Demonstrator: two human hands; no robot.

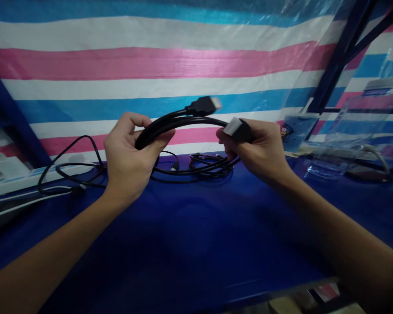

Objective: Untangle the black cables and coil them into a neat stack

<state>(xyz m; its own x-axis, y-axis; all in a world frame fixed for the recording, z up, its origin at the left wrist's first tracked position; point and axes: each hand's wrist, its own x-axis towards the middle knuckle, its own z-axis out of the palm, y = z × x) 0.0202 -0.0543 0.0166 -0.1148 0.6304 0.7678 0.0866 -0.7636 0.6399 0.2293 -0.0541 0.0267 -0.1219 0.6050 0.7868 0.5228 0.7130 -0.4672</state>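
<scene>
A black HDMI cable [193, 123], looped into a coil, hangs in the air between my hands. My left hand [127, 152] is closed around the coil's left side, thumb in front. One plug [204, 106] sticks out free above the loops, its metal end pointing right. My right hand [258, 146] grips the coil's right side and holds the other plug [234, 127] against it, metal end toward the upper left. Behind, on the blue table [196, 235], lies a second coiled black cable [212, 165], partly hidden by the held loops.
Another loose black cable [80, 168] rises in loops at the left, near a white power strip [6, 187] with white cords. At right stand a clear plastic bottle [350, 126] and a blue printed container [296, 131]. Striped sheeting [170, 65] hangs behind; a dark post [339, 56] stands right.
</scene>
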